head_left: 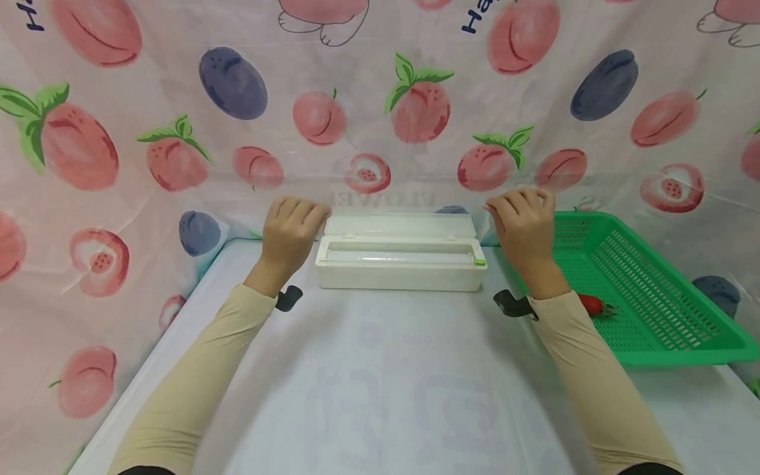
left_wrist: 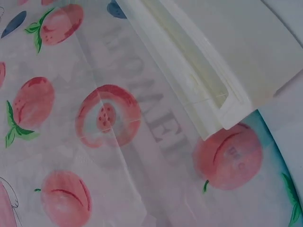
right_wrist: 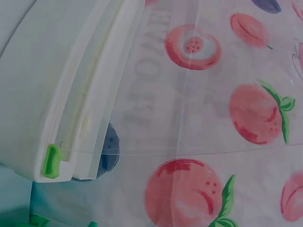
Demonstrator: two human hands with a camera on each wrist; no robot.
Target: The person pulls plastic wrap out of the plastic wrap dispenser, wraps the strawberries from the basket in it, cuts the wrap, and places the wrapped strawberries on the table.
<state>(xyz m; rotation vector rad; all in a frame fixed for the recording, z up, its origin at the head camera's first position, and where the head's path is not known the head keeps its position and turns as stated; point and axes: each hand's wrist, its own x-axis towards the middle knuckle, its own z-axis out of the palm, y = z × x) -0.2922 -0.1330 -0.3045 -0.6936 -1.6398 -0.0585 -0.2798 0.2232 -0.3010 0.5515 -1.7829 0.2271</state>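
Note:
A white cling film dispenser point(head_left: 400, 277) sits at the back of the table with its lid point(head_left: 400, 225) raised. Inside its slot lies the film roll point(head_left: 400, 256). At the back left, my left hand point(head_left: 291, 231) is lifted beside the dispenser, pinching clear film between thumb and fingertips. My right hand point(head_left: 525, 224) does the same on the other side, level with the left. Between them the cling film point(right_wrist: 189, 153) is nearly invisible; a thin edge line runs from the dispenser in the right wrist view. Neither wrist view shows the fingers.
A green plastic basket point(head_left: 665, 359) stands at the right, partly behind the right forearm. In it lies a red vegetable point(head_left: 590, 305) with a green stem end. A green slider point(head_left: 479, 262) sits at the dispenser's right end. The fruit-print sheet point(head_left: 368, 86) hangs close behind.

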